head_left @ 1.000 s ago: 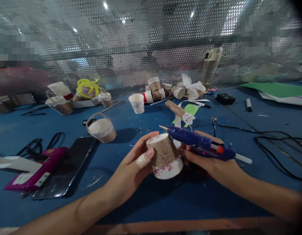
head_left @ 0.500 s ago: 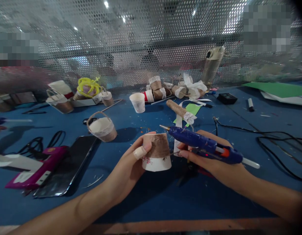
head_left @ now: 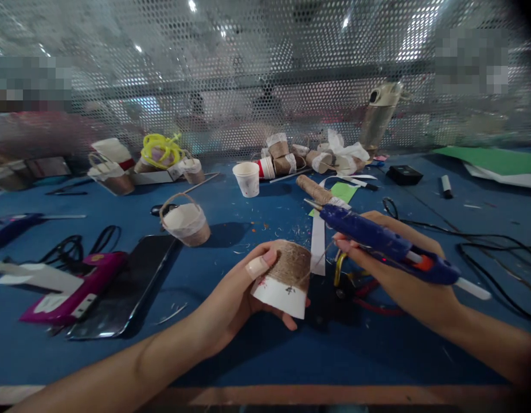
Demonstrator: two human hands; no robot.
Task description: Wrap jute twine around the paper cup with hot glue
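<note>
My left hand grips an upside-down paper cup, its thumb, with a bandage on it, against the side. Brown twine is wrapped around the part of the cup nearest its base; the white part near the rim is bare. From the cup a loose strand of twine stretches to the fingertips of my right hand. That hand also holds a blue hot glue gun, its metal nozzle pointing left and a glue stick jutting from its back end. Beneath the right hand lies a tool with yellow and red handles, partly hidden.
A twine-covered cup with a handle stands left of centre. Behind are a white paper cup, a twine spool and a bottle. On the left lie a phone, a magenta power strip and another glue gun.
The cup has tilted and turned in my left hand. My right hand has moved right and slightly away with the glue gun, drawing the twine strand longer. The co-worker's hand at far left has left view.
</note>
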